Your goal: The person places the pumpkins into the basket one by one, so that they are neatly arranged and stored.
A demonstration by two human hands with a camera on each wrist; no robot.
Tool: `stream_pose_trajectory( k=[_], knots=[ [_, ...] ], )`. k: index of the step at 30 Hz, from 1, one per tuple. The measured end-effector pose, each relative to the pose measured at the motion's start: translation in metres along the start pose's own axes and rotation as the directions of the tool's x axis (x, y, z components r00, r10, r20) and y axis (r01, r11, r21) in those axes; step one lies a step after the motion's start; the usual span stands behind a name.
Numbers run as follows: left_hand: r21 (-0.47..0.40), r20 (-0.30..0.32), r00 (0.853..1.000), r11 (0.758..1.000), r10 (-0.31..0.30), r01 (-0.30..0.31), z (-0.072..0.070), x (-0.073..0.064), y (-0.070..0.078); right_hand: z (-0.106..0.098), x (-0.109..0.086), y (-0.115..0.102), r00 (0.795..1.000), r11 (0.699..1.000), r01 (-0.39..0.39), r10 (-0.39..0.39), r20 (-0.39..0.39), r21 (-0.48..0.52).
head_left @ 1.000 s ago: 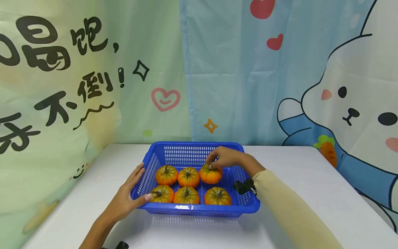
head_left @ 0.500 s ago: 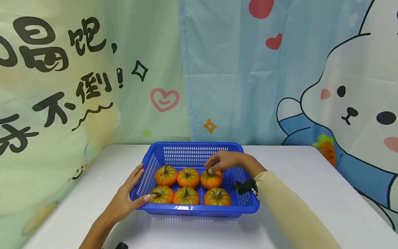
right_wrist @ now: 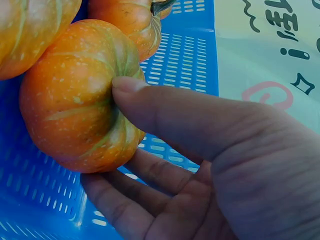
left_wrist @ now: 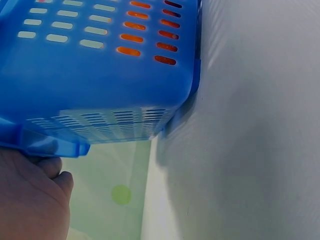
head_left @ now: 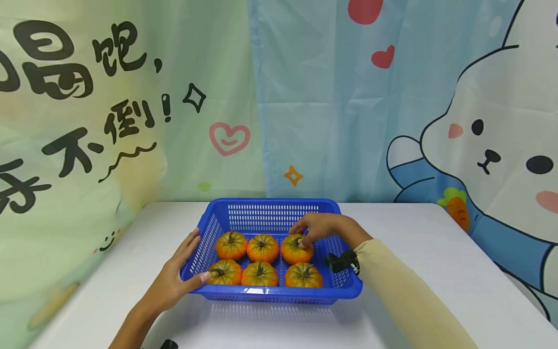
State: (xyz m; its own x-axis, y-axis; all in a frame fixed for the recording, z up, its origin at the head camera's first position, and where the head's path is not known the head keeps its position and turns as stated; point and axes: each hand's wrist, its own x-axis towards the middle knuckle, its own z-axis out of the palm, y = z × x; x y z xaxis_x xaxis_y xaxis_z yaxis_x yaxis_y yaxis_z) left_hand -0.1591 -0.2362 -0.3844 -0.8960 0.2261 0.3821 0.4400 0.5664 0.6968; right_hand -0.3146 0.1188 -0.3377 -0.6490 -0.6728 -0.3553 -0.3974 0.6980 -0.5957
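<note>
A blue plastic basket (head_left: 279,291) holds several small orange-green pumpkins in two rows. My right hand (head_left: 320,227) is over the back row's right pumpkin (head_left: 293,251). In the right wrist view, the thumb (right_wrist: 165,107) presses beside the stem of that pumpkin (right_wrist: 75,100) and the other fingers curve against its lower side. My left hand (head_left: 172,281) grips the basket's left front corner, thumb over the rim and fingers along the outer left side. From the left wrist, part of that hand (left_wrist: 35,195) shows under the rim (left_wrist: 45,142); most fingers are hidden.
The basket stands on a white table (head_left: 414,252) with a printed curtain (head_left: 305,97) behind it. A front-row pumpkin (head_left: 303,276) sits just in front of the held one, and another pumpkin (head_left: 262,248) is to its left.
The right pumpkin of the back row has shifted slightly toward the front and right. My right hand has moved with it, its thumb now nearer the stem. The left hand stays at the corner.
</note>
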Motion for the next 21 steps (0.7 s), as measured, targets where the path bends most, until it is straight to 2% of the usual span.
stream_pose_trajectory(
  k=[7, 12, 16, 21],
  knots=[
    [-0.006, -0.006, 1.000, 1.000, -0.001, 0.001, 0.000, -0.005, 0.002, 0.002, -0.003, -0.002, 0.998, 1.000, 0.008, -0.009, 0.063, 0.014],
    [0.011, -0.002, 1.000, 1.000, 0.004, -0.004, -0.001, -0.004, 0.002, 0.003, -0.005, -0.002, 0.997, 0.999, -0.011, 0.007, 0.076, 0.046],
    [0.012, -0.002, 1.000, 1.000, 0.002, -0.002, -0.002, -0.003, 0.002, 0.002, -0.008, -0.005, 0.999, 1.000, -0.019, 0.018, 0.037, 0.023],
    [-0.005, -0.001, 1.000, 1.000, 0.013, -0.013, -0.001, -0.001, 0.001, -0.014, -0.024, -0.018, 0.998, 0.994, 0.008, -0.014, -0.054, -0.109]
  ],
)
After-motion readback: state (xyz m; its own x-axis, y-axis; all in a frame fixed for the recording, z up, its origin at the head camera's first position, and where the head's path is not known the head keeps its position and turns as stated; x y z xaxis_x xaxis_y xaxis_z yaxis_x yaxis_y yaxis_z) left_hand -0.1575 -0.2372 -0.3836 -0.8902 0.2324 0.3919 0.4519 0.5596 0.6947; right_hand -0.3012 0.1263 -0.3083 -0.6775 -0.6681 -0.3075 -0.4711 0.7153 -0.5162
